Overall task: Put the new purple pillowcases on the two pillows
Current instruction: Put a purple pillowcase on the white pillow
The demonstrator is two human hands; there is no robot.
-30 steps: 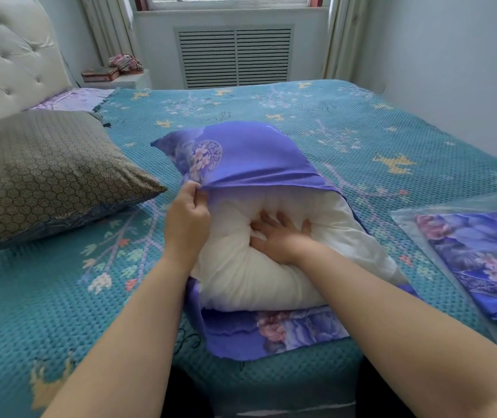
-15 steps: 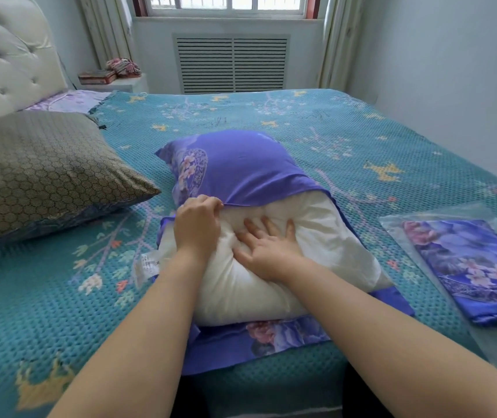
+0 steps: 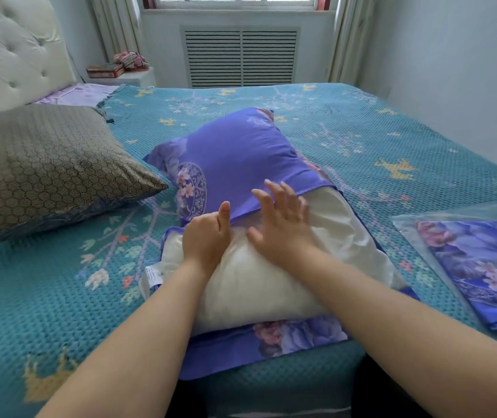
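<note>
A white pillow [image 3: 259, 285] lies at the near edge of the bed, its far half inside a purple floral pillowcase [image 3: 235, 158]. The case's lower flap [image 3: 259, 342] lies spread under the bare near half. My left hand [image 3: 206, 236] grips the upper hem of the case, thumb up, fingers curled into the fabric. With spread fingers, my right hand [image 3: 280, 224] hovers at the hem over the pillow; I cannot tell if it touches. A second pillow [image 3: 42, 173] in a brown patterned cover lies to the left. A folded purple pillowcase in a clear bag [image 3: 482, 263] lies to the right.
The teal patterned bedspread [image 3: 362, 140] covers the bed. A tufted white headboard [image 3: 9, 55] stands at the far left. A nightstand [image 3: 126, 75] with books sits by the radiator grille [image 3: 241, 55] under the window. A wall runs along the right.
My left hand has drawn the case's upper hem further toward me over the pillow. My right hand has lifted from pressing into the pillow and now has its fingers spread at the hem.
</note>
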